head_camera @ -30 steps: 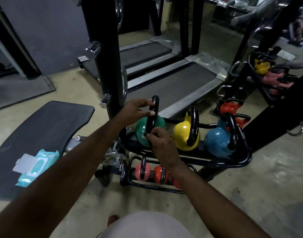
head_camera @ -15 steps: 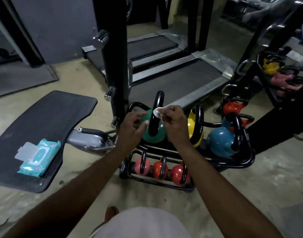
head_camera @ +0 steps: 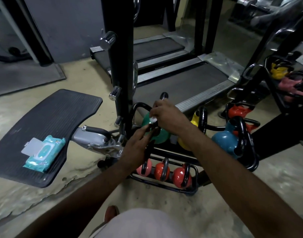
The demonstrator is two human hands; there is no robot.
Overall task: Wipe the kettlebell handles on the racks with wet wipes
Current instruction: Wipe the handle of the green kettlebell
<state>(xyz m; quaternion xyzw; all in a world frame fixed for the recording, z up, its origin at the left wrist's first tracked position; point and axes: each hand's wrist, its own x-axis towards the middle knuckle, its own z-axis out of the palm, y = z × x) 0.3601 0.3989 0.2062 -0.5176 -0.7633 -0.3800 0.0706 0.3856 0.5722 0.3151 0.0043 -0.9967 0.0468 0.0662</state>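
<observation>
The left forearm [head_camera: 95, 184] and right forearm [head_camera: 221, 160] reach forward and converge. The right hand [head_camera: 166, 115], farther and higher, pinches a small white wet wipe [head_camera: 153, 119] in curled fingers; the left hand [head_camera: 137, 148] lies just below, fingers stretched forward

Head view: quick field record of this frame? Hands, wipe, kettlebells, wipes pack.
right hand: pinches white wet wipe at black handle of green kettlebell
left hand: fingers at the handle's lower part; grip unclear
upper tier of black tubular rack: green, yellow kettlebell, blue kettlebell
lower tier: three small pink-to-red kettlebells
teal wipes pack: lid open, on black ribbed platform
</observation>
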